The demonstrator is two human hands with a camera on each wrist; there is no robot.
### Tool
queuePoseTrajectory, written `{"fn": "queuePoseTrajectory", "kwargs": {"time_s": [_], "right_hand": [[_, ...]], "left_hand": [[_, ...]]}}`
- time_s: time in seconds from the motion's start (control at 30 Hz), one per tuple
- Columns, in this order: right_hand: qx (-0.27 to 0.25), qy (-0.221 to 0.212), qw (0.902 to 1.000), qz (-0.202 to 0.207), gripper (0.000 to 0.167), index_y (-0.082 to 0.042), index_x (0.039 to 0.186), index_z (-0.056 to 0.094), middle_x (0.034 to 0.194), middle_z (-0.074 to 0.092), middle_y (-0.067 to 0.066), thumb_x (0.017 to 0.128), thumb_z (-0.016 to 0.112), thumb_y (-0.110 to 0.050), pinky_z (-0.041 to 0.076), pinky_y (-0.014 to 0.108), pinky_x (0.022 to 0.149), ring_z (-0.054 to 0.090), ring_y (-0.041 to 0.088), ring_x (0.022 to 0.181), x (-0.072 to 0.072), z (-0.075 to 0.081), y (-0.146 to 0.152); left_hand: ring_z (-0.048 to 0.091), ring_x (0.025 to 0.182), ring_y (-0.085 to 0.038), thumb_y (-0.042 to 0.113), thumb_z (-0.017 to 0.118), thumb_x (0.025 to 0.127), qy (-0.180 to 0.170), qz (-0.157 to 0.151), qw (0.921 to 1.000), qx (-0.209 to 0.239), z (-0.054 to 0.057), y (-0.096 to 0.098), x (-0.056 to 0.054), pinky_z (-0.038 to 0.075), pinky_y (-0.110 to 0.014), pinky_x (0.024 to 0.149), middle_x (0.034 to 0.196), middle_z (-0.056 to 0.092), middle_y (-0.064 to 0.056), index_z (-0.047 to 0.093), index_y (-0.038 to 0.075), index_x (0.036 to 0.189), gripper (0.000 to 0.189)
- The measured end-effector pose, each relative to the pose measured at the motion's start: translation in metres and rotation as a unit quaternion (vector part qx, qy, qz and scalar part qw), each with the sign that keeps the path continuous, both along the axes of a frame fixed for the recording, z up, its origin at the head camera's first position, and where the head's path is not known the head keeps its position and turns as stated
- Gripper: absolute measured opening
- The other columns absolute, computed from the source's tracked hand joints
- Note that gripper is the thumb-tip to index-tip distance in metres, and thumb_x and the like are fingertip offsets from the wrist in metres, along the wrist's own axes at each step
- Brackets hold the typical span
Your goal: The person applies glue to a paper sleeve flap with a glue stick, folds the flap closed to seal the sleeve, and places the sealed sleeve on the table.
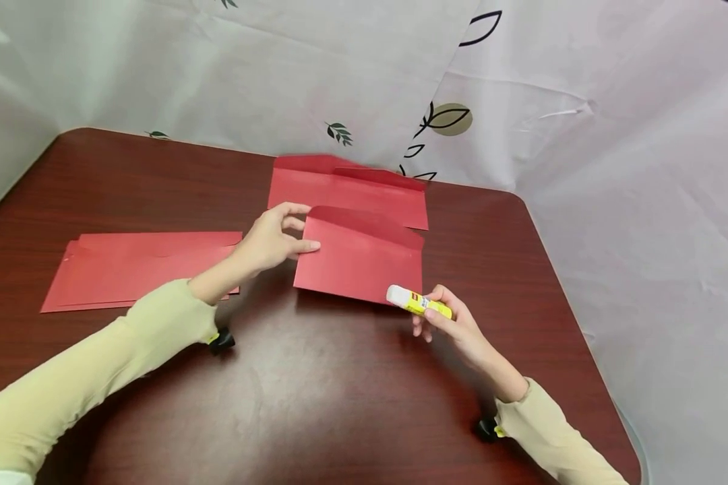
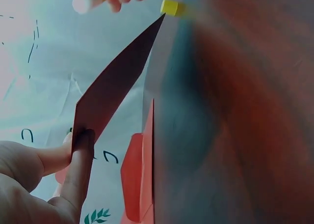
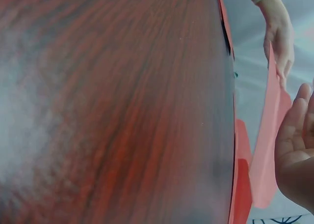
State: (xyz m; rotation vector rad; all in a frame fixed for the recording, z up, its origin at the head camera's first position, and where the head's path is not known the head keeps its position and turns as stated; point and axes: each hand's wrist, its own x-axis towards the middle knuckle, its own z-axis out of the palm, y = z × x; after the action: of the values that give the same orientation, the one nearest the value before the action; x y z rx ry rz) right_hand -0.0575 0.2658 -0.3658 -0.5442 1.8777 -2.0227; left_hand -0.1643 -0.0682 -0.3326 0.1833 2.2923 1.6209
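Note:
My left hand [image 1: 273, 236] pinches the left edge of a red envelope [image 1: 358, 259], thumb on the near face and fingers behind. The envelope is raised off the table and tilted, its flap standing unfolded along the top. In the left wrist view the left hand [image 2: 54, 177] grips the envelope [image 2: 110, 84], seen nearly edge-on. Near the envelope's lower right corner, my right hand [image 1: 455, 327] holds a yellow glue stick [image 1: 421, 302] with its white end pointing left. That end overlaps the corner in the head view. The right wrist view shows part of the right hand [image 3: 297, 150].
Behind the held envelope, more red envelopes [image 1: 291, 183] lie with flaps unfolded near the table's far edge. A stack of red envelopes [image 1: 139, 269] lies at left. The brown table [image 1: 315, 391] has a white patterned curtain [image 1: 249, 74] around its back and right side.

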Motion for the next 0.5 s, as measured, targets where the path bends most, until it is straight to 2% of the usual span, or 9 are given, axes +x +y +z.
{"fn": "queuePoseTrajectory", "kwargs": {"time_s": [0.13,0.3,0.5], "right_hand": [[0.006,0.003,1.0000,0.003,0.011,-0.015,0.100,0.047,0.087,0.068,-0.002,0.098,0.046,-0.005,0.039,0.020,0.048,0.054,0.013,0.063,0.002,0.002,0.000],[0.010,-0.004,0.9999,0.000,0.005,-0.015,0.099,0.047,0.087,0.069,-0.002,0.099,0.050,-0.011,0.031,0.026,0.043,0.048,0.014,0.058,0.003,0.002,0.000],[0.016,0.004,0.9999,0.001,0.010,-0.016,0.101,0.049,0.088,0.069,-0.002,0.098,0.048,-0.007,0.031,0.027,0.043,0.049,0.012,0.058,0.001,0.001,-0.001]], "left_hand": [[0.069,0.072,-0.009,0.013,0.075,0.083,-0.015,-0.007,0.9998,0.013,-0.006,-0.005,0.015,0.059,-0.027,0.070,0.120,0.059,-0.022,0.039,0.004,0.142,0.070],[0.070,0.075,-0.010,0.008,0.074,0.083,-0.030,-0.010,0.9992,0.025,-0.018,-0.005,0.030,0.059,-0.029,0.067,0.117,0.059,-0.025,0.038,0.000,0.140,0.068],[0.072,0.081,-0.016,0.011,0.076,0.082,-0.029,-0.014,0.9995,-0.008,-0.026,-0.004,0.044,0.059,-0.031,0.064,0.114,0.063,-0.023,0.039,0.000,0.139,0.069]]}}
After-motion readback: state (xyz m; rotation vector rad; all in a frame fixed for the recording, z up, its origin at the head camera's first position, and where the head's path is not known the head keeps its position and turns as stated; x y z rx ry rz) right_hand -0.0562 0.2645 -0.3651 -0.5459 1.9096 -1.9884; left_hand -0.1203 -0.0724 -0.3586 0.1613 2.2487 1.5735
